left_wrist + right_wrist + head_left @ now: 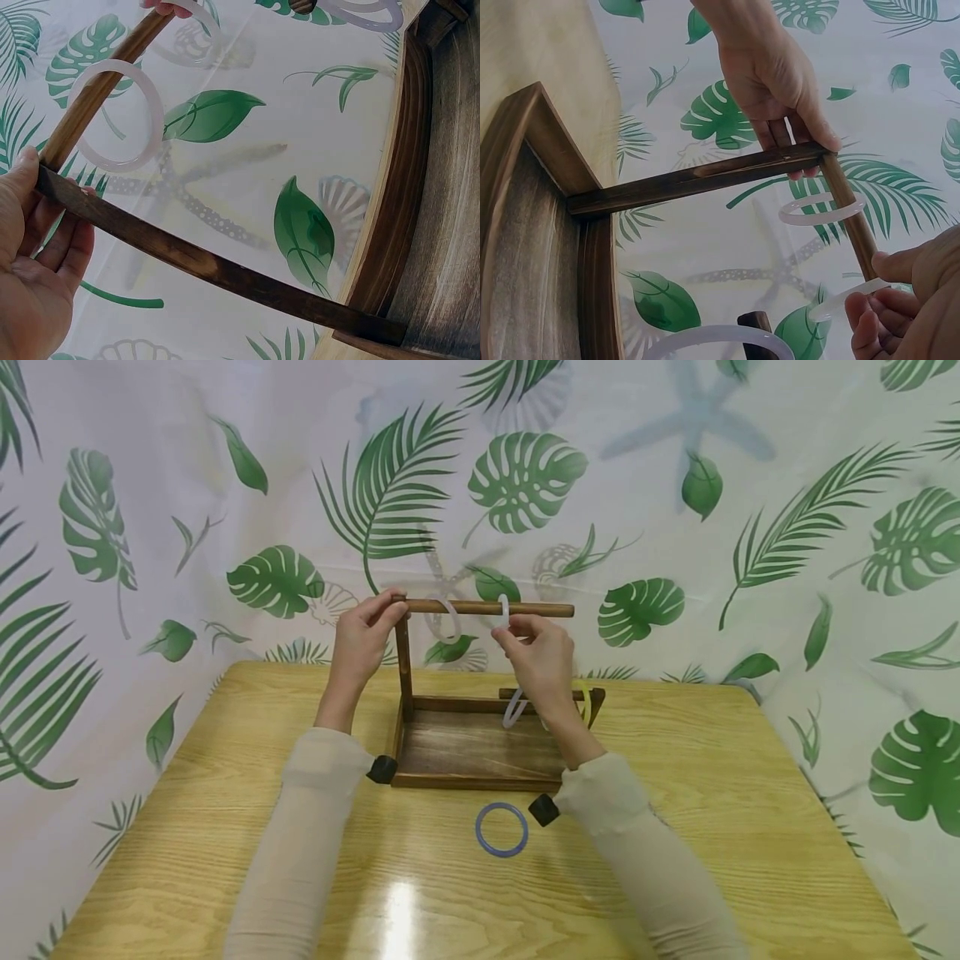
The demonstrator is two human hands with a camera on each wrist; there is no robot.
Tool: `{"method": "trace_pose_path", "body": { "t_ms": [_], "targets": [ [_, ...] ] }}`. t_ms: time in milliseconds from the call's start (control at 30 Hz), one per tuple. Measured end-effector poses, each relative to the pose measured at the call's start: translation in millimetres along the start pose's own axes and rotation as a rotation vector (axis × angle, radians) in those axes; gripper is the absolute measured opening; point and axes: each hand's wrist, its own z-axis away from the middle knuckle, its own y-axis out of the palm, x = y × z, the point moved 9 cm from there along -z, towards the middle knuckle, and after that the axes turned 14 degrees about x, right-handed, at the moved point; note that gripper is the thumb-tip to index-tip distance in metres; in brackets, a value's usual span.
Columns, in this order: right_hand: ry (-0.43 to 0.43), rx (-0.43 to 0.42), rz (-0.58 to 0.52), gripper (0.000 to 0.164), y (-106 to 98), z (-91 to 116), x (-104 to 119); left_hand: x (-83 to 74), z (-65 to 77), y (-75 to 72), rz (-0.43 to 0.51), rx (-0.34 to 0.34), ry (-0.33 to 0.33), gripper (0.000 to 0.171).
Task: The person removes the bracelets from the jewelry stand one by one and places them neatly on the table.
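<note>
A dark wooden stand has a tray-like base, an upright post on its left and a long upper bar. My left hand grips the corner where post and bar meet, thumb and fingers around it. One pale translucent ring hangs on the bar close to that hand. Farther right along the bar, my right hand pinches a second pale ring between thumb and fingers, with the bar passing through it. The bar's right end sticks out free beyond this ring.
A shorter, lower bar at the stand's right carries a pale lilac ring and a yellow ring, partly behind my right hand. A blue ring lies flat on the wooden table in front. A leaf-patterned cloth hangs behind.
</note>
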Motion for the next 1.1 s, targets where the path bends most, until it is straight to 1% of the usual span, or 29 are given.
{"method": "trace_pose_path", "body": {
  "t_ms": [167,267,567,833,1100],
  "targets": [
    [0.0,-0.001,-0.01,0.021,2,-2,-3,-0.4,0.9,0.8,0.003,-0.003,-0.009,0.036],
    [-0.005,-0.003,-0.013,0.02,2,-2,-5,-0.4,1.2,0.9,-0.004,-0.005,-0.011,0.036],
    [-0.012,-0.018,0.008,0.02,-1,-2,-5,0.1,1.1,0.4,-0.005,-0.003,0.011,0.038],
    [-0.01,-0.039,0.024,0.019,-7,-1,-7,0.0,1.2,1.2,0.002,0.002,-0.002,0.035],
    [0.007,-0.036,0.032,0.019,-12,-2,-11,1.2,1.1,0.6,0.002,-0.004,-0.007,0.035]
  ]
}}
